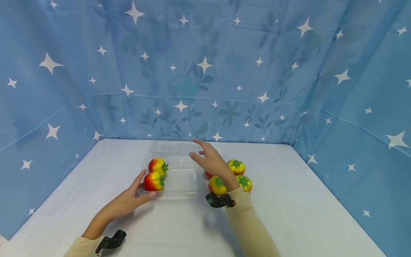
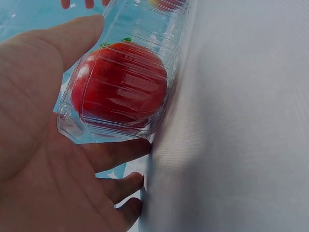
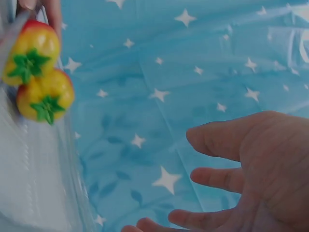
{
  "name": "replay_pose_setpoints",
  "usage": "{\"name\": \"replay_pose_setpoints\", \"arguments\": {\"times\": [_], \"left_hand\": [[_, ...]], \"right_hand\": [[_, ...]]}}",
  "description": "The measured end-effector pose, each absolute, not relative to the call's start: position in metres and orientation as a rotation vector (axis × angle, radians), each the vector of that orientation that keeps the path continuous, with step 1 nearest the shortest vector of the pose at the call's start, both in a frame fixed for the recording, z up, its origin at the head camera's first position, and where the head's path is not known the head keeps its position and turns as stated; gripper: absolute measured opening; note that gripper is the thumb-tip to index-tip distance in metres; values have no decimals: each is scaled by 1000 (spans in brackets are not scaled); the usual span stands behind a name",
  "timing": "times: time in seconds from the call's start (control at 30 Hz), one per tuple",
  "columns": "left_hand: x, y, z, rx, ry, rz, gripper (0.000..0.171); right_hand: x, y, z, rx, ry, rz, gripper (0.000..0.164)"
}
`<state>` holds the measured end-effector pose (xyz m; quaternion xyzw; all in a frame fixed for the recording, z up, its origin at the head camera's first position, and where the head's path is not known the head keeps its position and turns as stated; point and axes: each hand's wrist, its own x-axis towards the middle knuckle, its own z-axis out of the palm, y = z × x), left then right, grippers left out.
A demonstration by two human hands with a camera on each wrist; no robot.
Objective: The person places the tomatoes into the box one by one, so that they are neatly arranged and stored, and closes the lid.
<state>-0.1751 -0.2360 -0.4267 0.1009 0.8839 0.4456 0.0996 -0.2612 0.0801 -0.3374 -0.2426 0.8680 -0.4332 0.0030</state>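
Note:
A clear plastic clamshell box (image 1: 183,180) lies on the table with its lid (image 1: 174,147) folded back. Two red-and-yellow tomato-like fruits with green leafy tops, a rear fruit (image 1: 157,166) and a front fruit (image 1: 154,181), sit at its left end. My left hand (image 1: 128,200) rests against the box's left front corner, thumb and fingers spread around it; through the wall the left wrist view shows a red fruit (image 2: 123,82). Above the box's right rear part hovers my right hand (image 1: 210,160), fingers extended and holding nothing.
Several similar fruits (image 1: 236,166) are grouped right of the box, partly hidden by my right hand and wrist. A white cloth covers the table (image 1: 298,210). Blue star-patterned curtains (image 1: 205,82) enclose the back and sides.

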Motion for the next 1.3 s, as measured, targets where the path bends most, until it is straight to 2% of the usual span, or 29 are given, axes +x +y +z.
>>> {"name": "replay_pose_setpoints", "arguments": {"times": [0.33, 0.57, 0.97, 1.3], "left_hand": [[-176, -236, -429, 294, 2604, 1327, 104], [-177, -236, -429, 286, 2611, 1310, 105], [-177, -237, -426, 301, 2623, 1289, 105], [-175, -237, -426, 317, 2616, 1311, 105]], "right_hand": [[-271, 128, -332, -553, 2893, -1301, 55], [-277, 151, -337, -554, 2944, -1166, 56], [-288, 173, -350, -443, 2906, -714, 58], [-287, 178, -362, -332, 2819, -722, 55]]}}
